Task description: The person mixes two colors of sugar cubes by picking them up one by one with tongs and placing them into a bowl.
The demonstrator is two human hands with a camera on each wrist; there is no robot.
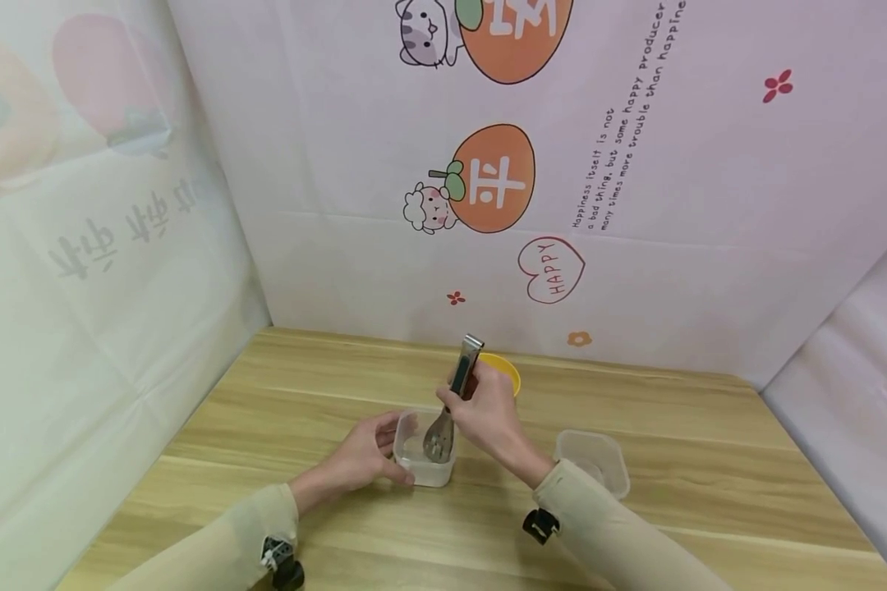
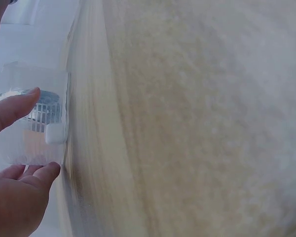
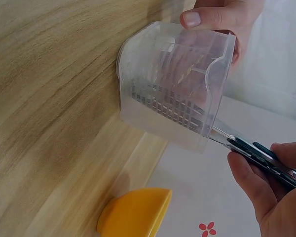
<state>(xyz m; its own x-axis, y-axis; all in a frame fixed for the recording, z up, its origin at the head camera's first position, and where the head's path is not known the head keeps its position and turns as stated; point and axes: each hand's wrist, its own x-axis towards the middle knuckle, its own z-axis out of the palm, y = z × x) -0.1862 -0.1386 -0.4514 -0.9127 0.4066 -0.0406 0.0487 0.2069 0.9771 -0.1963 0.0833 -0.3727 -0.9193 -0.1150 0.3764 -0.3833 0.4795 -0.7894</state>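
My left hand [image 1: 362,451] holds a clear plastic container [image 1: 434,474] that stands on the table, thumb on the near side and fingers round its left side. With my right hand [image 1: 488,410] I grip metal tongs [image 1: 461,373] by their dark handles. The slotted heads [image 3: 170,111] of the tongs point down inside the container, seen through its wall in the right wrist view. A small white piece [image 2: 55,133] shows at the container in the left wrist view; whether it lies between the heads I cannot tell.
Just behind my right hand stands a yellow bowl [image 1: 504,371], partly hidden. A translucent lid [image 1: 599,455] lies on the wooden table [image 1: 303,386] beside my right forearm. A printed white cloth [image 1: 340,271] hangs at the back edge, with further cloth on both sides.
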